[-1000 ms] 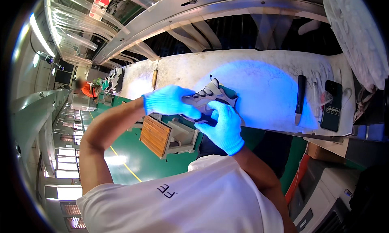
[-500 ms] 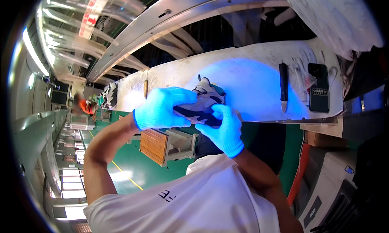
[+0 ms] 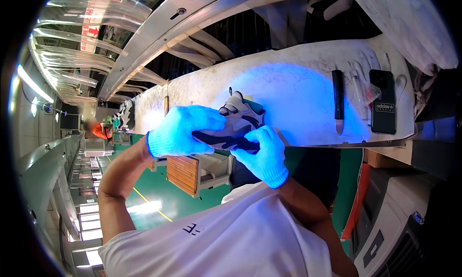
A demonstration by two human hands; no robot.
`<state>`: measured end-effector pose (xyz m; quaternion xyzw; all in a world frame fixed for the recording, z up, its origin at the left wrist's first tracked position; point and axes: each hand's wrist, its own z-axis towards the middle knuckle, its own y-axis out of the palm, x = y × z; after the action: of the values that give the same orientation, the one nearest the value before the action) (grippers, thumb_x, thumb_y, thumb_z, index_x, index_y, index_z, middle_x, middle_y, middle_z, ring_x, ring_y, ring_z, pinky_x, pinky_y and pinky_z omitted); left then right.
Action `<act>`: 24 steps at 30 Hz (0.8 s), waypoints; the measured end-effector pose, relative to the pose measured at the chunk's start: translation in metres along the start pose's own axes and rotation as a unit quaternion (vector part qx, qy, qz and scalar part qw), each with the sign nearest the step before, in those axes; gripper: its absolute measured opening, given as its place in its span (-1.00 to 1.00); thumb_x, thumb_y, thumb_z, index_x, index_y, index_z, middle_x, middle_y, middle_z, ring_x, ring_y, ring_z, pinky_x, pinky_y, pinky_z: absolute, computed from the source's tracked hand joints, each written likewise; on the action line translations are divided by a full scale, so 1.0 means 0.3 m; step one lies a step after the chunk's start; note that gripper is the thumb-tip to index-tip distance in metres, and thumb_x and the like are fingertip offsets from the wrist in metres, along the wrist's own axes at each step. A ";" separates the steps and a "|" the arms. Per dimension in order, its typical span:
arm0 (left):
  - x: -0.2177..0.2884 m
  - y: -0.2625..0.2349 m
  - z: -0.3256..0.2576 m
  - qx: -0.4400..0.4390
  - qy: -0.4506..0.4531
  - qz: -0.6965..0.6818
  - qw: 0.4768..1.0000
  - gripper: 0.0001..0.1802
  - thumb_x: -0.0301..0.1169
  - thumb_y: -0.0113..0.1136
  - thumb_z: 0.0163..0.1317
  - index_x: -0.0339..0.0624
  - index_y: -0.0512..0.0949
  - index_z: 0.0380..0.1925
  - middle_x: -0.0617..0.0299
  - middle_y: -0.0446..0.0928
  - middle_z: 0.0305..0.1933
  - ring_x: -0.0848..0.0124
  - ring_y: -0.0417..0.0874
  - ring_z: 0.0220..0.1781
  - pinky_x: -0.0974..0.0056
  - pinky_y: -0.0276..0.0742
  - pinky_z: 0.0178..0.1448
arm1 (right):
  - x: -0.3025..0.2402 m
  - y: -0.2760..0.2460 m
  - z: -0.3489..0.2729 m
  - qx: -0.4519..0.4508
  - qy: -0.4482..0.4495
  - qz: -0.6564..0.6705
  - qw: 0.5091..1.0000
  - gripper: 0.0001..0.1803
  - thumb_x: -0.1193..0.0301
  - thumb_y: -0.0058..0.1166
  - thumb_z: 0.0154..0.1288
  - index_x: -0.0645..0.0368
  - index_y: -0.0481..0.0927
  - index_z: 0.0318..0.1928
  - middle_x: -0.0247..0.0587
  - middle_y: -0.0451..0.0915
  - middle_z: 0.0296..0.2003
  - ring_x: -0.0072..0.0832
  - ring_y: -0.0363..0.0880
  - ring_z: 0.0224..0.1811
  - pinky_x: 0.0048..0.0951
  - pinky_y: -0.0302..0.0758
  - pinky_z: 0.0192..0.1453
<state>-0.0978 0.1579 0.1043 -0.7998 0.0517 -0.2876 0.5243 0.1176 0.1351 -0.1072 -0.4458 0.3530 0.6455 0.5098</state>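
1. Holds a grey and black shoe [image 3: 236, 124] between both gloved hands, at the near edge of a long white worktable [image 3: 298, 84], tilted, with toe to the left and teal-lined collar to the far right.
2. Clasps the toe end in the left hand [image 3: 185, 131], mostly closed around the upper, with fingers lying together on the far side.
3. Grips the near edge, toward the heel, between thumb and bent fingers of the right hand [image 3: 263, 154], half-curled; cannot tell how tightly.
4. Cannot tell any contact between shoe and worktable from this angle.
5. Catches strong blue light on both hands and the middle of the worktable.
6. To the right, has a black-handled knife [image 3: 338, 96] with blade toward the near edge, and farther right a dark phone [image 3: 383, 103].
7. To the left, has a wooden-handled tool [image 3: 166, 105], and beyond, another shoe [image 3: 127, 116].
8. Near and left, below worktable height, has a slatted wooden-topped stand [image 3: 183, 173].
9. Far left, shows a person in orange [image 3: 100, 131].
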 end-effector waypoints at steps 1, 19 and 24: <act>-0.012 0.004 -0.003 0.005 0.006 -0.006 1.000 -0.30 -0.30 0.80 -0.01 -0.27 0.83 0.19 -0.06 0.83 0.26 -0.07 0.83 0.34 -0.04 0.75 0.44 | 0.005 0.000 0.003 -0.007 -0.005 -0.005 1.000 -0.49 0.34 0.77 0.03 0.08 0.66 -0.12 -0.17 0.66 -0.18 -0.09 0.68 -0.10 -0.02 0.62 -0.05; -0.100 0.023 -0.010 -0.081 -0.238 -0.225 0.941 0.27 0.07 0.84 -0.03 -0.27 0.44 0.64 -0.22 0.73 0.40 -0.05 0.81 0.37 0.06 0.65 0.51 | -0.009 0.050 0.040 -0.075 0.014 -0.089 0.993 -0.08 0.17 0.85 -0.02 0.12 0.59 0.31 -0.22 0.66 -0.09 -0.30 0.72 -0.14 -0.15 0.71 -0.05; -0.078 0.024 0.061 -0.157 -0.328 -0.156 0.918 0.21 0.15 0.79 0.01 -0.19 0.48 0.60 -0.15 0.80 0.27 -0.01 0.86 0.23 0.04 0.72 0.40 | 0.001 0.045 0.036 -0.072 0.007 -0.095 0.993 -0.08 0.15 0.85 -0.04 0.08 0.60 0.31 -0.23 0.65 -0.11 -0.29 0.68 -0.16 -0.13 0.67 -0.07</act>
<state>-0.1063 0.1785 0.0834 -0.9192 -0.2044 -0.0752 0.3280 0.1020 0.1420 -0.1036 -0.5172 0.2654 0.6151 0.5326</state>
